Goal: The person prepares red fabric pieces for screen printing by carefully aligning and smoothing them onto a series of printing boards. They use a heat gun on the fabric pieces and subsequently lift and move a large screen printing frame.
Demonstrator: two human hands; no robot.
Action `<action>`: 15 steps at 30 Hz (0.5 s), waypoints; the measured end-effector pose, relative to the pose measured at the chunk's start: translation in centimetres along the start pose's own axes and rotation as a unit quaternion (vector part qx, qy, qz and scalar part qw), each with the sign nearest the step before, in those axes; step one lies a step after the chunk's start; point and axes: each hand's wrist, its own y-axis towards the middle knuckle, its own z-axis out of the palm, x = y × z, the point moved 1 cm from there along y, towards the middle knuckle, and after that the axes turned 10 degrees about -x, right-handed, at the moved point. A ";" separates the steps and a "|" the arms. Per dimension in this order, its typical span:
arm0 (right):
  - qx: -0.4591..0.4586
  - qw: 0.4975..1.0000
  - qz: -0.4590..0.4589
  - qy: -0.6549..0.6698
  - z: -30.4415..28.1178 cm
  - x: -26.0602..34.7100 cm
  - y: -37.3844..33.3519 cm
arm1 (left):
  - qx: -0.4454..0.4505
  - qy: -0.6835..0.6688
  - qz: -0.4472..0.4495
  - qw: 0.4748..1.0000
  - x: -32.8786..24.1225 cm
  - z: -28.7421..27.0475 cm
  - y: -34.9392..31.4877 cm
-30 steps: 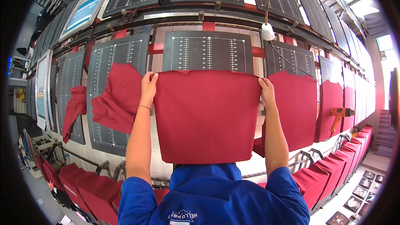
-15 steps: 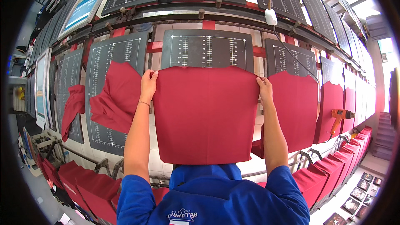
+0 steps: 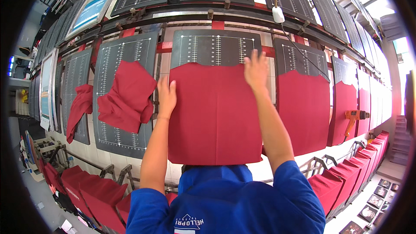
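Observation:
A dark red fabric panel (image 3: 214, 117) lies spread over the grey platen board (image 3: 234, 48) in front of me, its upper edge below the board's ruled white markings. Along the panel's left edge rests my left hand (image 3: 166, 98), fingers stretched out and thumb apart. My right hand (image 3: 256, 73) is at the upper right corner, its fingers spread and reaching past the cloth's top edge. Neither hand grips the cloth. On the board to the left sits a crumpled red fabric piece (image 3: 125, 99). To the right, another red panel (image 3: 302, 112) lies flat on its board.
An orange heat gun (image 3: 354, 119) rests at the right among more covered boards. A white plug-like piece (image 3: 278, 15) hangs on a cable beyond my right hand. Behind runs a dark metal rail (image 3: 190, 9). Framed screens (image 3: 92, 11) stand at the left.
Both hands have let go of the panel's upper corners. The cloth now lies flatter on the board. My left hand has come down its side; my right hand has moved up and inward.

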 end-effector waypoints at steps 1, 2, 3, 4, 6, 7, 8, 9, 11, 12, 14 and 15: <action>-0.002 0.996 -0.018 0.089 -1.0 -2.2 -0.5 | 0.053 -0.114 -0.117 0.985 2.0 -1.6 -2.3; -0.004 0.984 -0.035 0.176 -2.3 -4.4 -2.1 | 0.105 -0.226 -0.232 0.940 4.1 -3.3 -5.4; 0.056 0.966 0.032 0.250 -3.4 -5.7 -4.7 | 0.151 -0.331 -0.341 0.867 6.2 -5.0 -8.6; 0.115 0.935 0.098 0.320 -4.8 -7.3 -8.0 | 0.183 -0.366 -0.411 0.815 9.4 -6.1 -12.3; 0.255 0.863 0.256 0.354 -3.8 -16.0 -17.4 | 0.219 -0.376 -0.475 0.765 11.3 -7.2 -18.0; 0.333 0.776 0.341 0.413 -6.7 -14.6 -20.8 | 0.200 -0.352 -0.479 0.778 11.4 -8.3 -20.4; 0.320 0.681 0.470 0.461 -9.2 -13.0 -23.9 | 0.192 -0.350 -0.470 0.787 11.6 -9.1 -21.5; 0.326 0.690 0.464 0.450 -8.4 -16.2 -27.5 | 0.188 -0.349 -0.459 0.795 11.9 -9.4 -22.1; 0.305 0.725 0.490 0.375 -8.0 -19.3 -31.7 | 0.164 -0.367 -0.446 0.799 12.5 -9.3 -22.8; 0.248 0.750 0.485 0.376 -8.1 -18.8 -31.5 | 0.147 -0.388 -0.442 0.796 12.7 -9.0 -22.8; 0.130 0.871 0.370 0.297 -8.4 -16.3 -29.7 | 0.131 -0.417 -0.427 0.791 13.2 -8.3 -23.0; 0.065 0.943 0.251 0.210 -9.0 -13.5 -27.4 | 0.126 -0.416 -0.428 0.793 13.4 -8.1 -23.1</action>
